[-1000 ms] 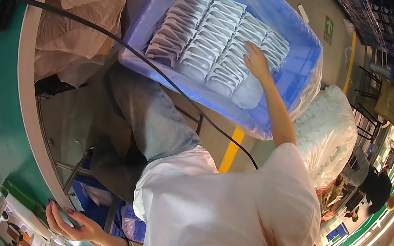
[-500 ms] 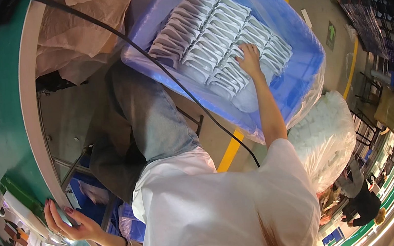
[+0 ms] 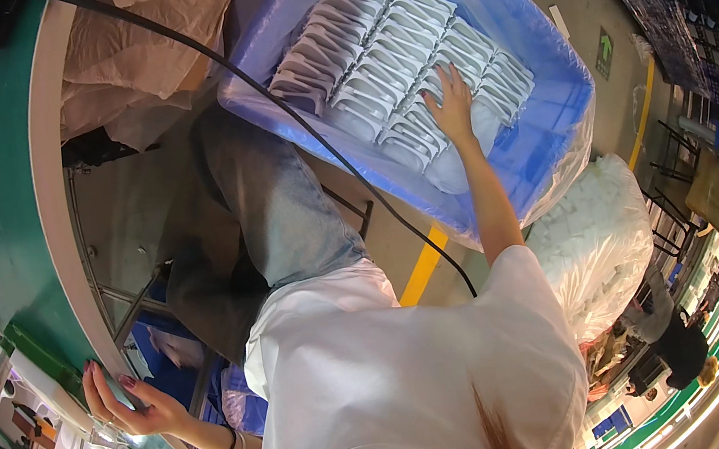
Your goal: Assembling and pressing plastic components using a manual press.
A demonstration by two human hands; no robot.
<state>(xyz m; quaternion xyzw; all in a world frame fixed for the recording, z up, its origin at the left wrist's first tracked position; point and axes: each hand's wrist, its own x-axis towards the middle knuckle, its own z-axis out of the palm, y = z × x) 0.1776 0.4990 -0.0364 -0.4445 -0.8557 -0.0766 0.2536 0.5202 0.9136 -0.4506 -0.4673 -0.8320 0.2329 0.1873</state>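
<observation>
Your right hand [image 3: 453, 108] lies spread, fingers open, on the rows of white moulded parts [image 3: 398, 69] in the blue plastic-lined bin [image 3: 548, 136], gripping none yet; this looks like the picking step, so next you likely need to close on one piece; your left hand [image 3: 124, 401] curls loosely open against the green conveyor edge [image 3: 16, 270]; a bag of white pieces [image 3: 599, 247] stands beside the bin.

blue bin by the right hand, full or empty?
Mostly full: rows of white parts fill the blue bin; right hand rests on them.
</observation>
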